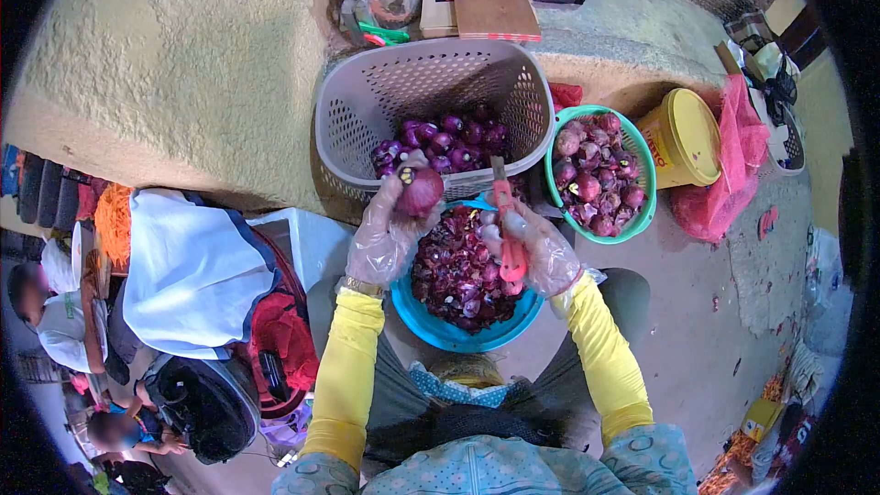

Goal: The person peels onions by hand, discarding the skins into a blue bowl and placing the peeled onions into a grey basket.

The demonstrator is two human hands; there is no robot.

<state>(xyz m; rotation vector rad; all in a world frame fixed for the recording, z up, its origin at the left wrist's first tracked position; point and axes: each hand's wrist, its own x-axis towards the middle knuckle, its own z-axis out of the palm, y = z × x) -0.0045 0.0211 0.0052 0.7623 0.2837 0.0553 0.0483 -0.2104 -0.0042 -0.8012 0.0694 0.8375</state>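
Between the fingers of my gloved left hand (380,231) is a red onion (422,192), held above the left side of a blue basin (458,342). My gloved right hand (541,252) is closed around a knife (506,211) with a red handle, its blade pointing up and away from me. Onion skins (466,275) fill much of the basin below both hands. Just beyond stands a grey perforated basket (412,60) with shiny purple onions (445,142) in it. To its right, a green basket (648,174) holds onions with dry skins (596,174).
A yellow bucket (683,137) and a pink mesh sack (720,174) stand right of the baskets. A brown board (495,2) lies on the ledge behind. At left are a white cloth (192,266) and a black-lined container (202,408). Other people sit at far left.
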